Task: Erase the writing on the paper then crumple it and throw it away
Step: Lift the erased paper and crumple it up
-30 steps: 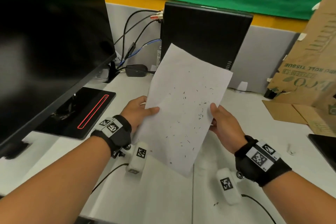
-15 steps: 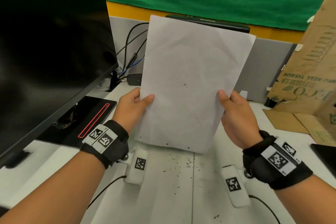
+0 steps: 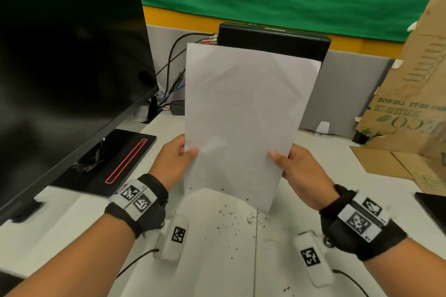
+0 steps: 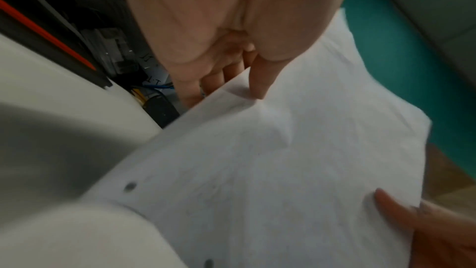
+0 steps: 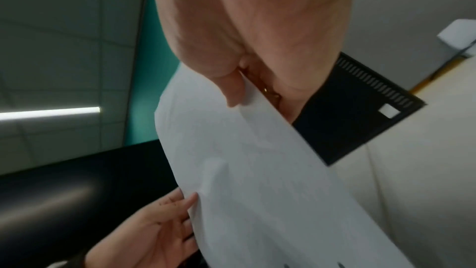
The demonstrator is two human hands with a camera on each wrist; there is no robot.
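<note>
**Paper held upright over desk, both hands pinching its side edges**

Left hand [image 3: 175, 164] is pinching the left edge of the paper [image 3: 243, 123], thumb lying on the near face, fingers curled behind; the left wrist view is showing the thumb tip denting the sheet. Right hand [image 3: 299, 171] is pinching the right edge the same way, thumb in front, fingers behind the sheet. Paper is standing nearly upright, clear of the desk [image 3: 72, 236], lower part held between the two hands, top reaching up in front of the black box [image 3: 272, 38] at the far side. Near face is looking blank; small punched holes are showing along its bottom edge. Eraser crumbs [image 3: 241, 219] are lying scattered on the desk just below the sheet's lower edge, between the wrists. Big monitor [image 3: 67, 67] is sitting at left with its stand base [image 3: 108, 164] near the left hand. Cables [image 3: 173, 75] are running behind, far left of the paper. Cardboard box [image 3: 415, 103] is leaning at far right.
</note>
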